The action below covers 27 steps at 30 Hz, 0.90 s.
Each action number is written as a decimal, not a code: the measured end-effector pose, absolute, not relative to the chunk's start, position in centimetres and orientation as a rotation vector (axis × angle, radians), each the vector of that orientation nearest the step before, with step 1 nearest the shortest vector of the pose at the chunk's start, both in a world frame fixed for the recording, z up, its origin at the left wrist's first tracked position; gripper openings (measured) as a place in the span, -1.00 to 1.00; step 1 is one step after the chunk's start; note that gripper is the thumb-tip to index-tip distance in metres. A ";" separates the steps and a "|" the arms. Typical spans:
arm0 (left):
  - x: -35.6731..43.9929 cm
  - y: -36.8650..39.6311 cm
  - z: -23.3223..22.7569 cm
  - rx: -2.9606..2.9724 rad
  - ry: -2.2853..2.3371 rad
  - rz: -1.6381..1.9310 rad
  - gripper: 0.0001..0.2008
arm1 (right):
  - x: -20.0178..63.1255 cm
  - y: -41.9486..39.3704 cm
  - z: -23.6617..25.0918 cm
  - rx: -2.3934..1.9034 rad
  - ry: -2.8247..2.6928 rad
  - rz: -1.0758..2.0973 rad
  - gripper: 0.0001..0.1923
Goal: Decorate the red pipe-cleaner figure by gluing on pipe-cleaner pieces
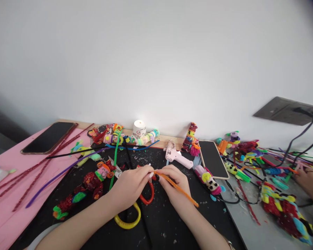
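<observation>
An orange pipe cleaner [181, 190] runs between my two hands, its free end trailing down to the right. My left hand [134, 182] pinches the pipe cleaner's near end with thumb and finger. Close against it, my right hand [175, 180] grips the same piece between its fingertips. Under the hands lie scissors with red handles [149, 194] and a yellow scissor handle [130, 222], partly hidden by my left hand. Left of my hands rests a dark red pipe-cleaner figure [90, 185] with a pink face. Behind my right hand is a pale pink glue gun [179, 158].
A phone [49, 138] lies on the pink surface [5, 208] at left, another phone [213, 159] at right. A paper cup [139, 128] stands upside down by the wall. Pipe-cleaner figures [284, 208] and power cords [293, 139] crowd the right, where another person's hand [311, 180] reaches in.
</observation>
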<state>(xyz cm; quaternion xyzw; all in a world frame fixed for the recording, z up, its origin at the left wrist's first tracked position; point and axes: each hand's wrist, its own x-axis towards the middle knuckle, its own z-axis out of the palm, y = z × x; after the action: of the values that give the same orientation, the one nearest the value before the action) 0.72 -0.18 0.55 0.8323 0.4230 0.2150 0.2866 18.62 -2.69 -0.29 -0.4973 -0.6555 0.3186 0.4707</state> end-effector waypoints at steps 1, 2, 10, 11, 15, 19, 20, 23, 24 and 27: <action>0.7 -0.2 0.6 2.193 1.125 0.582 -0.76 | 18.6 -2.7 -0.2 -1.222 -1.599 0.768 -0.85; 0.7 -0.2 0.6 2.161 1.122 0.591 -0.76 | 18.5 -2.7 0.0 -1.230 -1.592 0.757 -0.87; 0.8 -0.3 1.6 1.922 1.022 0.647 -0.69 | 18.3 -3.2 0.2 -1.288 -1.552 0.745 -0.89; 0.8 -0.4 1.7 1.909 1.008 0.637 -0.68 | 18.3 -3.2 0.1 -1.282 -1.552 0.745 -0.89; 0.8 -0.3 1.9 1.912 0.942 0.582 -0.68 | 18.1 -3.5 0.1 -1.260 -1.573 0.773 -0.86; 0.9 -0.3 1.6 1.930 0.906 0.573 -0.70 | 17.9 -3.6 0.0 -1.271 -1.576 0.809 -0.84; 0.9 -0.3 1.4 1.933 0.909 0.585 -0.70 | 17.9 -3.6 -0.1 -1.284 -1.575 0.812 -0.84; 0.9 -0.3 0.8 1.937 0.917 0.608 -0.69 | 17.9 -3.5 -0.2 -1.312 -1.581 0.814 -0.84; 0.9 -0.3 0.7 1.937 0.916 0.608 -0.69 | 17.9 -3.5 -0.2 -1.314 -1.586 0.811 -0.83; 0.9 -0.3 0.6 1.931 0.916 0.607 -0.68 | 18.0 -3.4 -0.1 -1.316 -1.603 0.782 -0.84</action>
<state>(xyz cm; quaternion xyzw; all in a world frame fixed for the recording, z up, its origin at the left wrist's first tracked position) 0.91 -0.34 0.62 0.7787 0.3696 0.2447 0.4440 17.99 -3.40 -0.10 -0.5312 -0.6472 0.3158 0.4464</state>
